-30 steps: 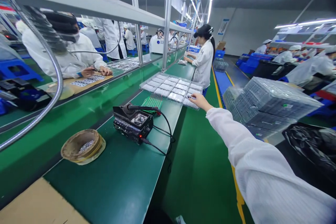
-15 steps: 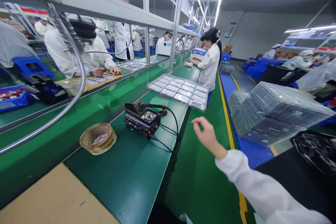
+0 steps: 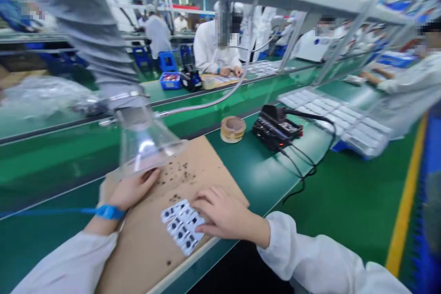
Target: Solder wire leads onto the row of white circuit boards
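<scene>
My left hand [image 3: 134, 188] lies open and flat on a brown cardboard sheet [image 3: 193, 170], under a clear plastic funnel hood [image 3: 146, 140], with a blue wrist strap [image 3: 108, 212] around the wrist. My right hand [image 3: 223, 213] is on the sheet too, its fingers and thumb against the right edge of a strip of small white circuit boards [image 3: 181, 226]. Dark specks are scattered across the cardboard. The hood hangs just above my left fingers, and a grey ribbed hose [image 3: 93, 41] rises from it.
A soldering station [image 3: 275, 129] with black cables and a roll of tape [image 3: 233, 128] stand on the green bench beyond the cardboard. Further right lies a clear tray of boards [image 3: 332, 119]. Co-workers in white sit along the line, and a metal shelf runs overhead.
The view has swung left and down. My right hand has moved from the clear tray to the strip on the cardboard, and my left hand has come into view.
</scene>
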### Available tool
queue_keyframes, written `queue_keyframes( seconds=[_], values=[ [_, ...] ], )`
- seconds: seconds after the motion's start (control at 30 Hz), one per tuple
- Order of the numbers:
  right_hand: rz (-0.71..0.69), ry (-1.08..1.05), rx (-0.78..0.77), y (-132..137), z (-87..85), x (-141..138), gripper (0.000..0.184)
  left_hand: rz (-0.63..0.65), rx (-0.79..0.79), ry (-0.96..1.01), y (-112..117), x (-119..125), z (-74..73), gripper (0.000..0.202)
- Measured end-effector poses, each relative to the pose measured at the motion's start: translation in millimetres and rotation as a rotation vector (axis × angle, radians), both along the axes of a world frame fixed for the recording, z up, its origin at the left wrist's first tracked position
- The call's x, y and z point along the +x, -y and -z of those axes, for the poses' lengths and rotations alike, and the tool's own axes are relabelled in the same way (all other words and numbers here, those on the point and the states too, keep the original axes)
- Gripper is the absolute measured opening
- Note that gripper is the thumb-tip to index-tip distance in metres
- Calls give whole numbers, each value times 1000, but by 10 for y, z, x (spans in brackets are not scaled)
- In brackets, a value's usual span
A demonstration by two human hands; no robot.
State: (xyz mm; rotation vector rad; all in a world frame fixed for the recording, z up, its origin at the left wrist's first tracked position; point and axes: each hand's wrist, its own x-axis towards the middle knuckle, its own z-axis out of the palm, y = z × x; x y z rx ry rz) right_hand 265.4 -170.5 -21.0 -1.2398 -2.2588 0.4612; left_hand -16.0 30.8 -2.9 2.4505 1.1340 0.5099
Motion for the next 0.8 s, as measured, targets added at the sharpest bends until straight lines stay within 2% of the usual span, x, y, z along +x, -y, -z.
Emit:
queue_keyframes(
  seconds=[0.13,0.27,0.5,0.67,0.8],
  values=[
    [-43,-15,-66,-235,-45,-175,61,-44,51,31,-145,-43,37,54],
    [-62,4,-110,-317,-105,-209,62,-29,36,53,-191,-50,85,50],
    [-27,2,-232,-347,-204,-174,56,133,-16,44,-111,-19,109,40],
    [-33,-48,-309,-459,-299,-187,34,248,-38,89,3,35,52,39],
    [-3,-125,-422,-553,-346,-177,28,338,-138,123,91,85,15,36]
  ],
)
